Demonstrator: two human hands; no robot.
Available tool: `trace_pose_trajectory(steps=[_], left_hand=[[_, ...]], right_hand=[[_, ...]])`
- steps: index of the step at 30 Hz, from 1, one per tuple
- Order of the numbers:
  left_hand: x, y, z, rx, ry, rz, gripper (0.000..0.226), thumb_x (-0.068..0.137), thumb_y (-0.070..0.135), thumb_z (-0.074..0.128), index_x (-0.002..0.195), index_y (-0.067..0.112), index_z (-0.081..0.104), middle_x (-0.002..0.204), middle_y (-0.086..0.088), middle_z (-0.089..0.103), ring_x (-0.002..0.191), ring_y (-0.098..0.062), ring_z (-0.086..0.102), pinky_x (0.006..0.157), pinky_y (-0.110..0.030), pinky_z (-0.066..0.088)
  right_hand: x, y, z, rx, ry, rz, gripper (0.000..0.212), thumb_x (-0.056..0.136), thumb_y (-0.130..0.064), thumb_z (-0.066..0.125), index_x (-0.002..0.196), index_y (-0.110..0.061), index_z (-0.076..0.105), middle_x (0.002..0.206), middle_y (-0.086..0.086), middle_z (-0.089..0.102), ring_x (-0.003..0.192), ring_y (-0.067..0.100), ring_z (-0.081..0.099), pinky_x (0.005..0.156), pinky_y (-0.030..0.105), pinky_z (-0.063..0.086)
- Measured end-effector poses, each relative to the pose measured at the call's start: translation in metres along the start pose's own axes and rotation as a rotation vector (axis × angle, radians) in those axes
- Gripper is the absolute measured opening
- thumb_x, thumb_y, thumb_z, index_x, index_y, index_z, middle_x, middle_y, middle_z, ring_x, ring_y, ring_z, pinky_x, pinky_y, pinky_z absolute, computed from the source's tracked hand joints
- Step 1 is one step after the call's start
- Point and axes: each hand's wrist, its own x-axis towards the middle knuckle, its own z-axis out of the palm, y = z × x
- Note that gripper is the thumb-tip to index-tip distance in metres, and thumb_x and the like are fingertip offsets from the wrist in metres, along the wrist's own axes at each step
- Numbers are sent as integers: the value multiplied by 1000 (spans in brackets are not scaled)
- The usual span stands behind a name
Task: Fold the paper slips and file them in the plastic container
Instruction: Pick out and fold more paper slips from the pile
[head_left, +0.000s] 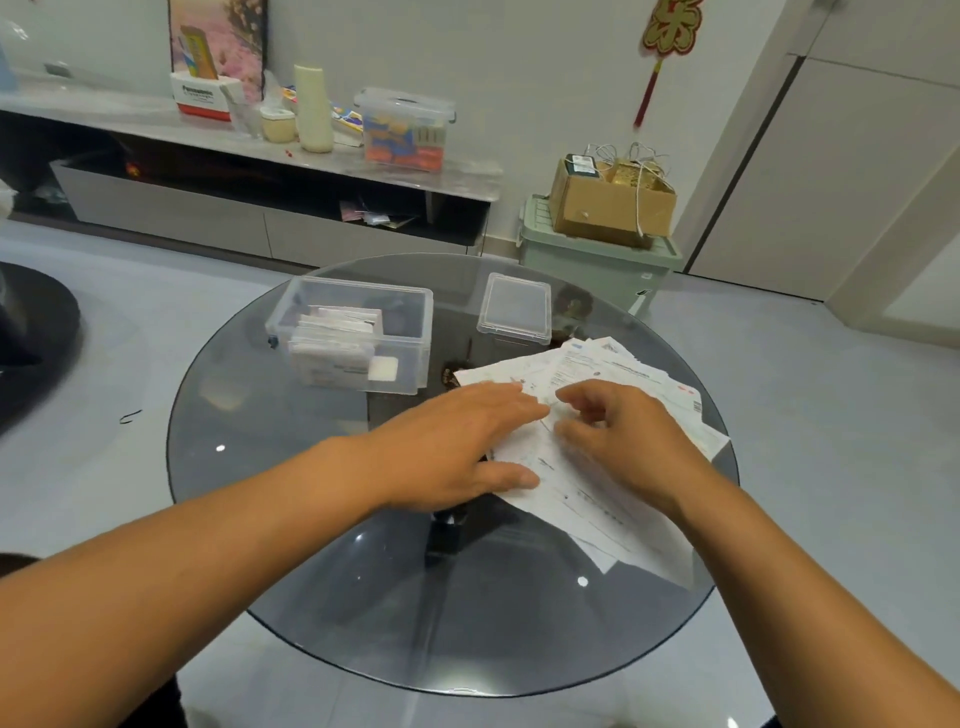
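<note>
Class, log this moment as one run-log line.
step: folding | left hand: flat on paper slips | right hand: pinching top slip | plastic container: open, partly filled | lid: beside it

On the one round glass table (311, 571): one open clear plastic container (410, 332) at eleven o'clock, one lid (514, 310) at twelve, one loose pile of paper slips (613, 374), perhaps a dozen, and two hands.

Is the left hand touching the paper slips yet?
Touching. The head view shows the left hand lying flat on the paper slips, fingers and thumb pressing the top sheet.
</note>
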Motion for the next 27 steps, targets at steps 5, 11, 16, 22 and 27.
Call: trace_pose_trajectory(steps=[5, 11, 16, 22, 27], left_hand=[[9, -19, 4, 62, -29, -116, 70, 100, 61, 44, 159, 28, 27, 162, 8, 31, 150, -12, 20, 122, -31, 11], [12, -46, -4, 27, 26, -207, 62, 99, 56, 51, 153, 29, 37, 153, 11, 44, 146, -13, 31, 119, -35, 27], [14, -16, -2, -162, 4, -134, 62, 97, 58, 51, 154, 40, 32, 159, 20, 32, 147, 0, 24, 116, -23, 24], [20, 10, 16, -124, -155, 23, 66, 102, 57, 45, 160, 35, 23, 165, 21, 20, 151, 6, 7, 120, -14, 6], [15, -7, 12, -221, -68, -78, 63, 98, 32, 57, 153, 35, 29, 155, 18, 36, 143, -1, 31, 118, -35, 35]], right_hand=[[-17, 9, -11, -97, -101, 80, 89, 76, -51, 84, 152, -41, 39, 158, -10, 37, 141, 18, 41, 113, 42, 37], [-29, 13, -6, -22, -88, 106, 91, 83, -33, 80, 157, -38, 28, 164, -10, 23, 145, 17, 35, 109, 34, 35], [-30, 10, 1, -6, -18, 87, 80, 89, -2, 65, 155, -33, 32, 163, -6, 23, 146, 19, 35, 109, 31, 34], [-33, 22, 16, 12, 87, -120, 42, 105, -28, 44, 145, -39, 44, 157, -15, 33, 143, 12, 36, 108, 27, 30], [-43, 10, 47, 45, 129, -500, 62, 95, 5, 51, 151, -21, 45, 154, -6, 39, 139, 12, 41, 112, 11, 27]])
